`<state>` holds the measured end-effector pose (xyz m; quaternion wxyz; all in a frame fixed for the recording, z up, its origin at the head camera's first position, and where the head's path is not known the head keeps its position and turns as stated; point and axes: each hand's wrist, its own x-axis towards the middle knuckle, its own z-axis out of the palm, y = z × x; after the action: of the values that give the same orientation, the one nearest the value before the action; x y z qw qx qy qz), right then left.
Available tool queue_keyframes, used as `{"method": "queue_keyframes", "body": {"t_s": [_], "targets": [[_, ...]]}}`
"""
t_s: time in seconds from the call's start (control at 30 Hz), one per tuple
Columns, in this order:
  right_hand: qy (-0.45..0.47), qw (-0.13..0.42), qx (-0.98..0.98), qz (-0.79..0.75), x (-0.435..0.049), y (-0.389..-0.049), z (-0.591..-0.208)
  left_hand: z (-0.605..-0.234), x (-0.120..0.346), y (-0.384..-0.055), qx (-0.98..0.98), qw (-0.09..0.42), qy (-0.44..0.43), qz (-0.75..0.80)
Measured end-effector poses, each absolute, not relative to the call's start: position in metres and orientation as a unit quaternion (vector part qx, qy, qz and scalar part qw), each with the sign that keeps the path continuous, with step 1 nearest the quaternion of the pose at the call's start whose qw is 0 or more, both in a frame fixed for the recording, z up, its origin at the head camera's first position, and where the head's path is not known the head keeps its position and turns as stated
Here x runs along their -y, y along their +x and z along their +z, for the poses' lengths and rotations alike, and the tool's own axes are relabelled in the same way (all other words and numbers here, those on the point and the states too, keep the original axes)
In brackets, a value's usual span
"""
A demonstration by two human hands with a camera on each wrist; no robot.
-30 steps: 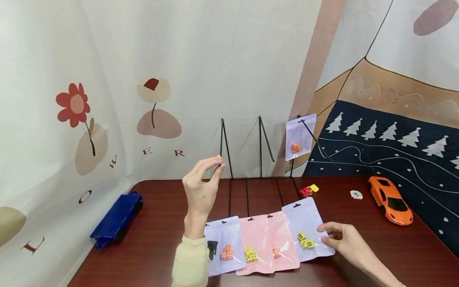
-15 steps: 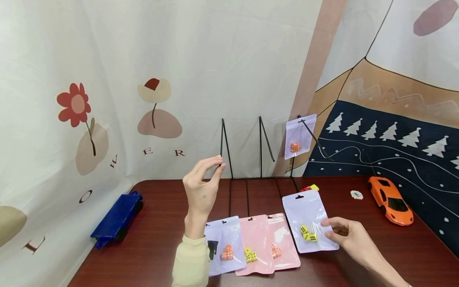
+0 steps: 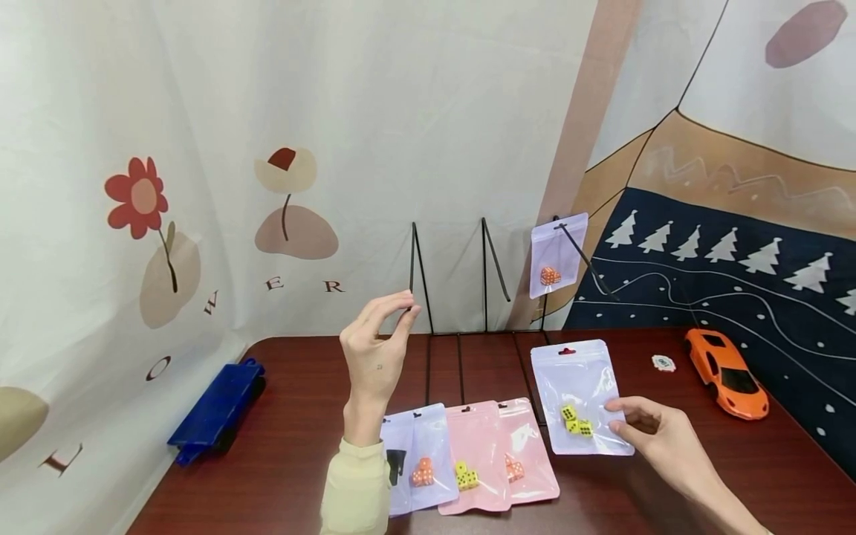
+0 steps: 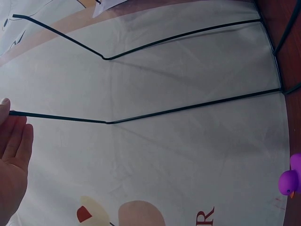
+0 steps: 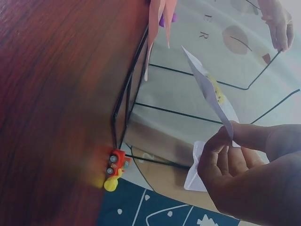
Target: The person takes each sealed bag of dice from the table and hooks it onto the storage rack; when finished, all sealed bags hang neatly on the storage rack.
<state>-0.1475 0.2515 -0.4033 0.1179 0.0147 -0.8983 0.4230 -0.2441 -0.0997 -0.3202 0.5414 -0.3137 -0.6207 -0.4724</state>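
Observation:
My left hand [image 3: 374,353] pinches the tip of the leftmost hook [image 4: 61,117] on a black wire rack [image 3: 484,297]. In my right hand [image 3: 662,438], thumb and fingers grip the right edge of a lilac zip bag [image 3: 588,379] holding yellow dice; the right wrist view shows this bag edge-on, off the table. From the rack's right hook hangs another lilac bag [image 3: 562,245] with orange dice. Along the front lie two pink bags with dice, one pink bag [image 3: 471,431] overlapping the other, and beside them two more lilac bags, one lilac bag [image 3: 435,435] with orange dice.
At the right stand an orange toy car [image 3: 729,375] and a small white chip [image 3: 663,363]. A blue toy vehicle [image 3: 217,409] is at the left. A red and yellow toy [image 5: 117,165] sits near the rack, and a purple toy duck [image 4: 289,181] shows at its other side.
My right hand has lifted the lilac bag with yellow dice away from the pink bags, up and toward the rack; it now covers the red toy in the head view. The left hand stays put.

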Motion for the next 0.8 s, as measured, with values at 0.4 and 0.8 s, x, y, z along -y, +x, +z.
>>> {"method": "queue_keyframes", "body": {"t_s": [0.4,0.8], "targets": [[-0.006,0.158,0.891,0.425,-0.25,-0.144,-0.395,-0.321,0.1,-0.244,0.624,0.542,-0.312,-0.469],[0.003,0.223,0.883,0.413,-0.25,-0.141,-0.386,-0.321,0.1,-0.245,0.626,0.538,-0.312,-0.471]]}}
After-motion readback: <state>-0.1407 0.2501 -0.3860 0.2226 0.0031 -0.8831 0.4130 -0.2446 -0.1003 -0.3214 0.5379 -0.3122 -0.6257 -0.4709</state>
